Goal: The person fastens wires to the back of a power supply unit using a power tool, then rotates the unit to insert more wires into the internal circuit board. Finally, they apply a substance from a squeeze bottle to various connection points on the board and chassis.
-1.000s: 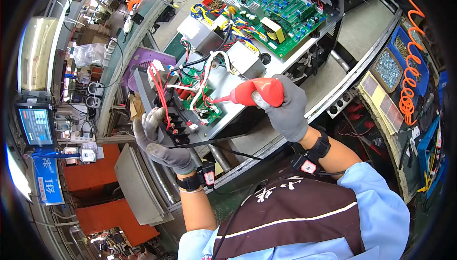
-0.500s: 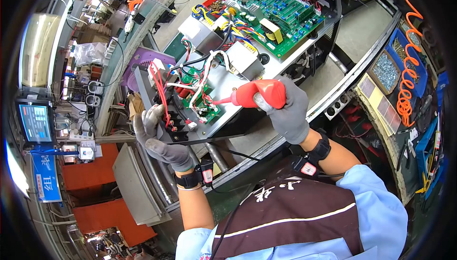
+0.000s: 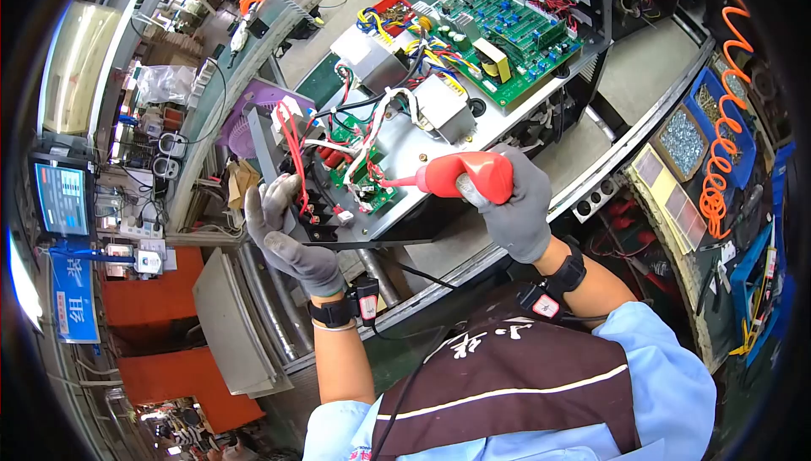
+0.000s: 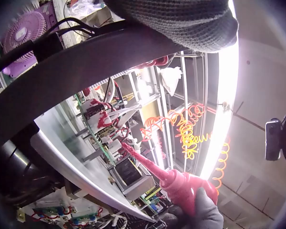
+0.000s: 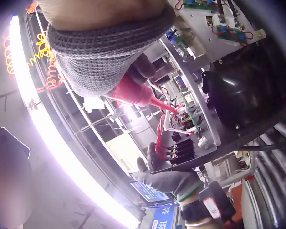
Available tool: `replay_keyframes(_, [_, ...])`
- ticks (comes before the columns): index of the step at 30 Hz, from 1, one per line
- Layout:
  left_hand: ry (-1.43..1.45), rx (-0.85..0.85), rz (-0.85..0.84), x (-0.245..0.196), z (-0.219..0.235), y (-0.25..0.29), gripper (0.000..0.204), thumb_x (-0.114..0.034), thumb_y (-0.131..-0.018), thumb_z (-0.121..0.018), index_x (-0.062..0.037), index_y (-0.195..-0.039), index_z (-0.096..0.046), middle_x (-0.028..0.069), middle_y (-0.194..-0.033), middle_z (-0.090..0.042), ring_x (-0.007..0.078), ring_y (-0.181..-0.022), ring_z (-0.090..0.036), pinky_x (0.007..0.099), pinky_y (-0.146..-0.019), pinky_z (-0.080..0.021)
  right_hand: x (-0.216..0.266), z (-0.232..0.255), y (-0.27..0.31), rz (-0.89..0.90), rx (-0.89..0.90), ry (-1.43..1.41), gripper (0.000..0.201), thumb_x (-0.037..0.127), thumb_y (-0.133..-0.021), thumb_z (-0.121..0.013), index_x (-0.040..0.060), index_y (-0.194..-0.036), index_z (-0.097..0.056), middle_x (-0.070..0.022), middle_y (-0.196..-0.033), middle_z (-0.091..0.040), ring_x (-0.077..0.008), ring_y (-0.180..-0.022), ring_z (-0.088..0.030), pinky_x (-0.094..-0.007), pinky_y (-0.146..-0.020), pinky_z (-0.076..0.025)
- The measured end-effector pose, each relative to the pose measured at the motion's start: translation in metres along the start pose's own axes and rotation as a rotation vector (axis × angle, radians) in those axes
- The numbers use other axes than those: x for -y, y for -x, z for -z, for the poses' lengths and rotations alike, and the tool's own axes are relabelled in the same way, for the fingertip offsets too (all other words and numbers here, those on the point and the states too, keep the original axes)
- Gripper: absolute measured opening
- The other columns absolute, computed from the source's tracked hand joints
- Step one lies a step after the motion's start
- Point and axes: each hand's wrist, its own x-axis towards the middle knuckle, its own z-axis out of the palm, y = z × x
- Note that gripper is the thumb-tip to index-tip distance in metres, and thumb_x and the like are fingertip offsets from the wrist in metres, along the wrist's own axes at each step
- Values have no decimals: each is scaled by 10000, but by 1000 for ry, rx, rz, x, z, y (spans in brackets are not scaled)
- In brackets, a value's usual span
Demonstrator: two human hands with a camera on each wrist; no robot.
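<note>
My gloved right hand (image 3: 519, 208) holds a red squeeze bottle (image 3: 469, 176) lying nearly level, its thin nozzle (image 3: 401, 182) pointing left. The nozzle tip is right at red and white wires on a small green circuit board (image 3: 384, 197). In the right wrist view, the nozzle (image 5: 162, 106) reaches among these wires. My gloved left hand (image 3: 296, 241) rests at the near left corner of the metal chassis (image 3: 405, 208), fingers spread, beside the black terminal block (image 3: 317, 223). Red wires (image 3: 289, 144) rise from that block.
Two boxy grey components (image 3: 443, 106) and a large green circuit board (image 3: 515, 39) sit farther along the chassis. A purple fan (image 3: 245, 123) stands behind it. Trays of small screws (image 3: 683, 140) and a coiled orange hose (image 3: 718, 182) are at right, a monitor (image 3: 61, 195) at left.
The head view has shifted slightly. The bottle's body sits a little lower in view, while its nozzle stays at the small board. The left hand stays at the chassis corner.
</note>
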Motion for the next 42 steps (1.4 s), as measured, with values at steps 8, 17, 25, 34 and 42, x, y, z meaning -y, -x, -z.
replay_keyframes(8, [-25, 19, 10, -1, -1, -2, 622, -434, -948, -254, 56, -1322, -332, 212, -1028, -618, 293, -1062, -553, 410, -992, -377, 4, 1, -2, 51, -48, 61, 211, 100, -778, -733, 7, -894, -583, -32, -754, -579, -75, -663, -504, -227, -619, -439])
replay_keyframes(17, [118, -6, 76, -3, -3, 1, 631, -463, -948, -307, 39, -1329, -341, 212, -1065, -602, 279, -1072, -551, 389, -986, -393, 1, -4, -4, 3, -121, -11, 198, 95, -782, -721, 9, -923, -611, -23, -736, -590, -69, -640, -500, -221, -596, -435])
replay_keyframes(25, [97, 48, 45, 2, 5, 1, 636, -448, -953, -298, 62, -1333, -323, 209, -1079, -599, 277, -1077, -551, 395, -991, -386, -5, -4, -4, -22, -160, 1, 230, 153, -827, -702, 10, -904, -539, -16, -801, -544, -73, -724, -489, -219, -670, -428])
replay_keyframes(34, [145, 112, 46, 10, 9, 1, 648, -457, -941, -361, 50, -1343, -322, 186, -1080, -599, 256, -1110, -519, 377, -965, -400, 1, 0, -18, -37, -203, 52, 318, 208, -819, -718, 20, -994, -530, -16, -921, -535, -98, -853, -484, -254, -785, -417])
replay_keyframes(42, [169, 14, -13, 12, 6, 2, 602, -421, -932, -427, 54, -1300, -384, 150, -924, -669, 308, -1091, -523, 394, -983, -349, 42, -28, -76, 84, -19, 90, 251, 149, -828, -677, -8, -989, -566, -28, -863, -562, -85, -800, -505, -235, -717, -438])
